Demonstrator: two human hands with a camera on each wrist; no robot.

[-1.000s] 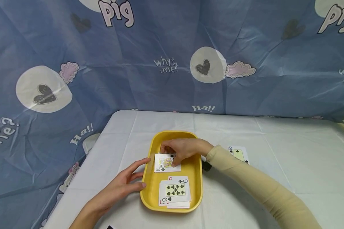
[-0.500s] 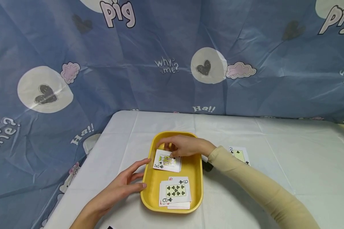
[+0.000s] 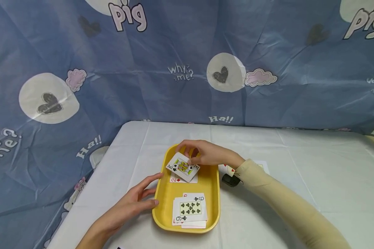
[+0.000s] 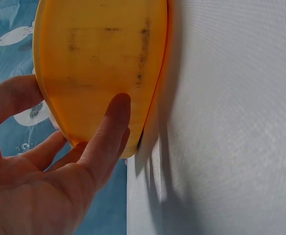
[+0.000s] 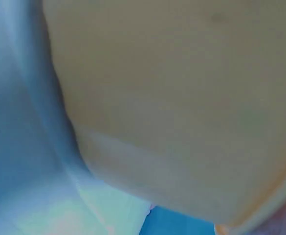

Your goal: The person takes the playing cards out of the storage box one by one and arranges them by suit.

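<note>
My right hand (image 3: pixel 204 154) pinches a king of spades (image 3: pixel 183 167) by its edge, tilted over the far half of the yellow tray (image 3: pixel 212 202). Beneath it lies a 2 of diamonds (image 3: pixel 174 178), partly covered. A small pile with a club card (image 3: pixel 190 208) on top lies in the tray's near half. On the tray's left side rests my left hand (image 3: pixel 134 200), its fingers spread and its tips against the rim and wall. In the left wrist view, the thumb (image 4: pixel 117 110) lies along the tray's wall. Only a sleeve fills most of the right wrist view.
A card with red pips (image 3: pixel 226 169) lies right of the tray, beside a black device (image 3: pixel 231 180) at the right wrist. Farther right, another card (image 3: pixel 263 165) is partly behind the sleeve. A blue printed cloth (image 3: pixel 143 86) hangs behind the white-covered table (image 3: pixel 299 155).
My right hand has lifted the king of spades from the far pile and turned it, uncovering the 2 of diamonds. The left hand has stayed at the tray's side.
</note>
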